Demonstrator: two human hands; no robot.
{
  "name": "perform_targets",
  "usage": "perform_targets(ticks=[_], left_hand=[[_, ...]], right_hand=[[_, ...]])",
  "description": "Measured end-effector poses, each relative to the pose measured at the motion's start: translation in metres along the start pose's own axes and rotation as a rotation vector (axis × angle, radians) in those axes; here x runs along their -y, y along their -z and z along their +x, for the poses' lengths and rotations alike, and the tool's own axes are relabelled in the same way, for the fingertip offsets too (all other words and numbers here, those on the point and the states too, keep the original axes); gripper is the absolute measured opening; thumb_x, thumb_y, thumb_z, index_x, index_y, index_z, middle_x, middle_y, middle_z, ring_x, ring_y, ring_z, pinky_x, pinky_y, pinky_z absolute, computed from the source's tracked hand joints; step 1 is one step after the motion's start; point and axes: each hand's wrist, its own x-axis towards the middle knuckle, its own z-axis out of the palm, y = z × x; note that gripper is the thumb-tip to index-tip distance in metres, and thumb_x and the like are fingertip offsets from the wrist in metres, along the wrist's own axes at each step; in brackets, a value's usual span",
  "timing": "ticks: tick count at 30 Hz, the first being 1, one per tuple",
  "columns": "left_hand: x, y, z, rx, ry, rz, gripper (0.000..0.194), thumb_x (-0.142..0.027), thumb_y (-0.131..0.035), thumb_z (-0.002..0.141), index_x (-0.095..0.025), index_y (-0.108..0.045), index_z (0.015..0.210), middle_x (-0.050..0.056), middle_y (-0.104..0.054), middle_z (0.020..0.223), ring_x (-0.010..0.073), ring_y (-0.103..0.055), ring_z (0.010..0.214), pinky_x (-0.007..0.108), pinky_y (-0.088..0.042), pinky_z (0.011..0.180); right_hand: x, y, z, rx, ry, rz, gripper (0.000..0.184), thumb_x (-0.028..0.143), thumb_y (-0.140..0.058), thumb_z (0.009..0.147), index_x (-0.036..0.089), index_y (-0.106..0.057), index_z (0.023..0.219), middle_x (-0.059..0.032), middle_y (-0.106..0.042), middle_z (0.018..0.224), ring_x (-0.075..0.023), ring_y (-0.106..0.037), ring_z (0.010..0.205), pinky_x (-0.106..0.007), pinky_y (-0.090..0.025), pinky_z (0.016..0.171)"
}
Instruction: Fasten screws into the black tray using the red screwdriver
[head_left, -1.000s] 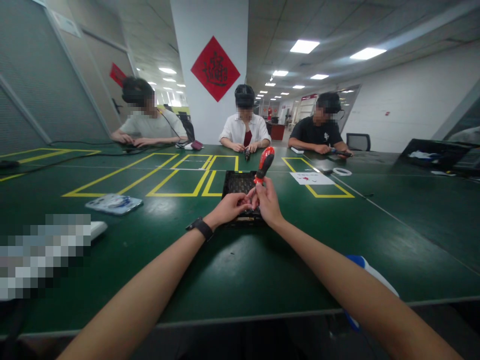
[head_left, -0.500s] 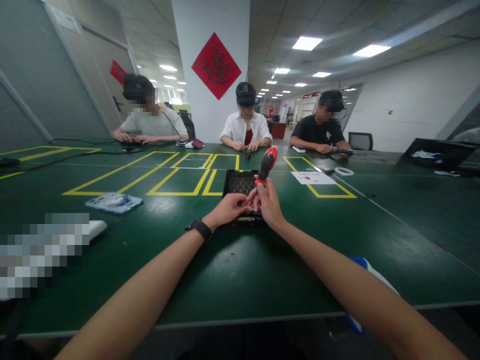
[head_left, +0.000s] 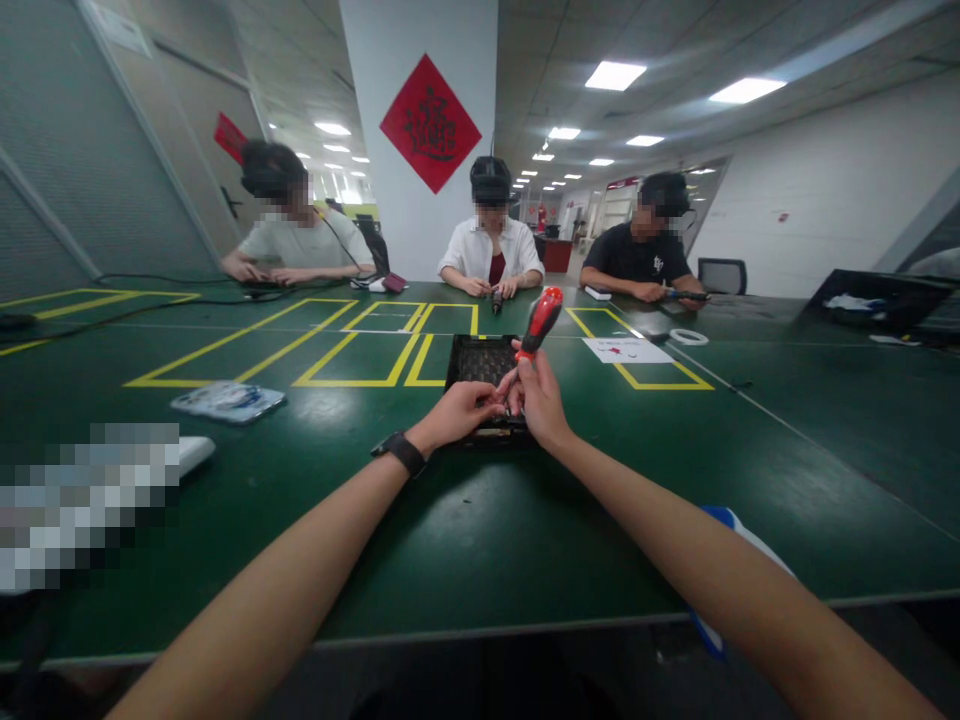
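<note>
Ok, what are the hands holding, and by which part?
The right hand holds a screwdriver low down, about where handle meets shaft. The left hand is over the black tray; whether its fingertips pinch anything can't be told.

Tip of screwdriver [head_left: 544, 318] hidden between hands [head_left: 543, 402]; pixelated object [head_left: 97, 500] cut by left edge.

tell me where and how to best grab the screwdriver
Probably by the thick upper handle of the screwdriver, coming from above and the right. It tilts with the handle up, leaning right, and that fat red-and-black end stands clear above the right hand. The lower end is crowded by both hands over the black tray, leaving less room for fingers.
</note>
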Motion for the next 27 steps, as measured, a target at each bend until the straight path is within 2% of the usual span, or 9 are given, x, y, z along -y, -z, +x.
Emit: perform_targets(ticks=[3,6,10,18,24,27], left_hand=[[-0.003,0.002,0.0,0.04,-0.036,-0.06,0.025,-0.031,-0.047,0.082,-0.013,-0.064,0.085,0.002,-0.064,0.077,0.0126,-0.054,0.071,0.023,-0.039,0.067],[-0.004,0.001,0.0,0.01,-0.014,-0.094,0.024,-0.033,-0.051,0.08,-0.013,-0.063,0.085,0.001,-0.064,0.078,0.0122,-0.055,0.071,0.022,-0.04,0.067],[0.0,-0.002,0.0,-0.043,0.08,-0.02,0.026,-0.039,-0.06,0.072,-0.013,-0.061,0.077,0.0,-0.062,0.068,0.0113,-0.052,0.062,0.022,-0.038,0.059],[0.0,0.0,0.0,0.035,-0.033,-0.019,0.025,-0.03,-0.047,0.082,-0.014,-0.065,0.087,0.001,-0.066,0.078,0.0127,-0.056,0.071,0.022,-0.039,0.066],[0.003,-0.003,0.0,-0.049,0.067,0.096,0.027,-0.04,-0.059,0.074,-0.014,-0.063,0.078,0.001,-0.062,0.07,0.0118,-0.052,0.062,0.022,-0.036,0.058],[0.006,-0.004,0.001,-0.036,0.056,0.121,0.026,-0.038,-0.057,0.076,-0.013,-0.064,0.078,0.002,-0.063,0.07,0.0125,-0.053,0.063,0.022,-0.036,0.059]], right_hand=[[-0.004,0.001,0.001,0.0,-0.013,0.011,0.04,0.049,-0.034,0.087,0.022,-0.039,0.116,0.0056,-0.057,0.062,-0.0031,-0.04,0.034,-0.015,-0.031,0.034],[-0.003,0.001,0.001,-0.027,0.007,-0.001,0.039,0.049,-0.035,0.087,0.022,-0.04,0.115,0.0057,-0.057,0.062,-0.0029,-0.04,0.034,-0.015,-0.031,0.034],[-0.001,0.0,0.0,-0.031,0.018,-0.014,0.04,0.05,-0.036,0.086,0.022,-0.039,0.115,0.0054,-0.057,0.063,-0.0031,-0.042,0.036,-0.014,-0.033,0.035],[-0.004,0.001,0.002,-0.007,-0.024,0.0,0.039,0.049,-0.034,0.087,0.022,-0.038,0.115,0.0063,-0.056,0.061,-0.0038,-0.042,0.034,-0.015,-0.034,0.035],[-0.003,0.0,0.001,-0.016,-0.012,-0.024,0.038,0.047,-0.035,0.088,0.023,-0.038,0.116,0.006,-0.056,0.061,-0.0044,-0.043,0.035,-0.016,-0.034,0.035],[-0.004,0.0,0.002,0.022,-0.014,-0.014,0.037,0.046,-0.035,0.088,0.023,-0.037,0.116,0.0062,-0.056,0.061,-0.0049,-0.044,0.035,-0.016,-0.033,0.035]])
